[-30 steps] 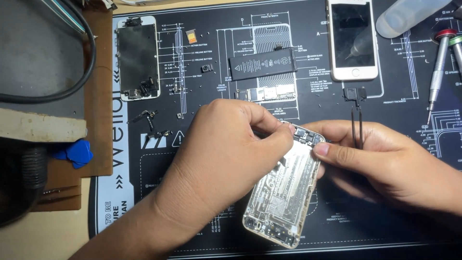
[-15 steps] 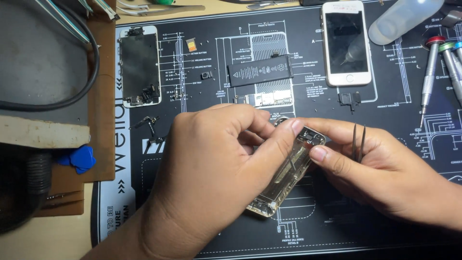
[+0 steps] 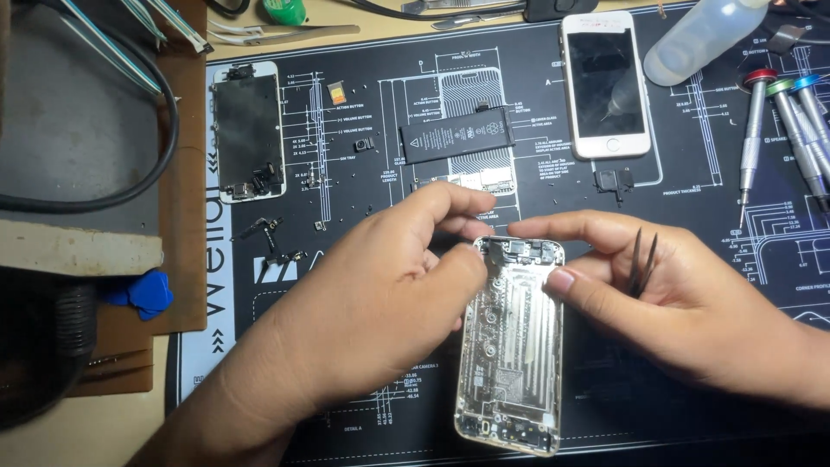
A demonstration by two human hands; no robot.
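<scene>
Both hands' grip (image 3: 389, 294) (image 3: 666, 303) steadies silver phone housing (image 3: 510, 346) over black mat (image 3: 363, 112).

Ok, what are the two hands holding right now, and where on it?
Both grip the opened phone housing at its top end: the left hand on the upper left corner, the right hand on the upper right edge. The right also holds dark tweezers tucked among its fingers.
</scene>
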